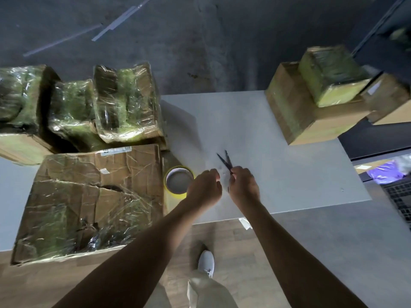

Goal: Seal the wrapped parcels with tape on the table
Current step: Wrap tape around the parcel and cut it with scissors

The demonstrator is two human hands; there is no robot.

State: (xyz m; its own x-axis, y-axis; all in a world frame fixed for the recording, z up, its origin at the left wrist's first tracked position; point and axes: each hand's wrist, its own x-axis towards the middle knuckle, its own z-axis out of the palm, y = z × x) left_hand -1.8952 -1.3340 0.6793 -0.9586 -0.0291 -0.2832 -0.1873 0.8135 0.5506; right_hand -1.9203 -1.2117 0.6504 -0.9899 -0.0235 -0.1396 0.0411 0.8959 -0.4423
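Partly hidden, scissors (225,161) gripped in R hand (243,185), L hand (205,186) curled, grasp unclear, nr tape roll (176,194)

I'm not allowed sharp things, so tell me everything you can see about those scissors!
The scissors look dark and slim. Their two pointed blades are spread in a V, pointing away from the person over the white table. The right hand grips the handles, hiding them. The left hand is close beside; touching is unclear.

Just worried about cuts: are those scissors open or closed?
Open. The scissors show two dark blades spread in a V; the right hand grips their handles.
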